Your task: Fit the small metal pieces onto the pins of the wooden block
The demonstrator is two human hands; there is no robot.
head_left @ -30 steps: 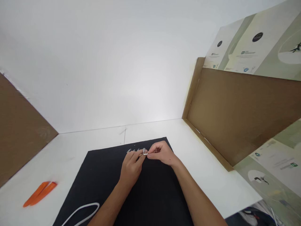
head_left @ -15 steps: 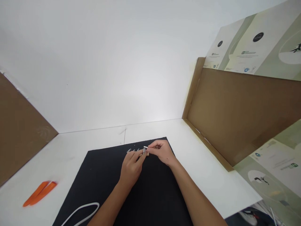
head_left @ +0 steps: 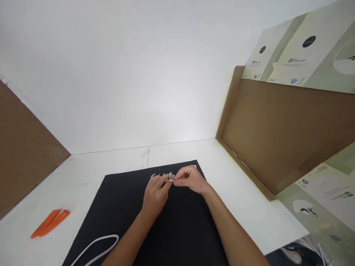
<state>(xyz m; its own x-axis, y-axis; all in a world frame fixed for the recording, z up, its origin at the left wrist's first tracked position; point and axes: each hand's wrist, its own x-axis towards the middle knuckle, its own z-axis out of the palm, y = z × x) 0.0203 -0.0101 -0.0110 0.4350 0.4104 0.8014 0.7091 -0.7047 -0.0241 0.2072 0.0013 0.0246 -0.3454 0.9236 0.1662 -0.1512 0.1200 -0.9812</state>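
Near the far edge of a black mat [head_left: 177,229], both hands meet. My right hand [head_left: 190,180] pinches a small, thin silvery piece [head_left: 171,180] between thumb and fingertips. Beside it, my left hand [head_left: 156,192] lies palm down with its fingers stretched forward, the index fingertip touching or very near that piece. Something small may be under the left fingers; they hide it. Long grey nails show on the left fingertips.
Orange strips [head_left: 50,223] lie on the white table [head_left: 249,207] at the left. A white cable loop [head_left: 97,245] crosses the mat's near left corner. Brown cardboard panels [head_left: 288,133] stand at both sides, before a white wall [head_left: 138,74].
My right hand has brought the silvery piece slightly down and nearer, against the left index fingertip. The tan block edge seen under the fingers before is now hidden. The view has shifted slightly.
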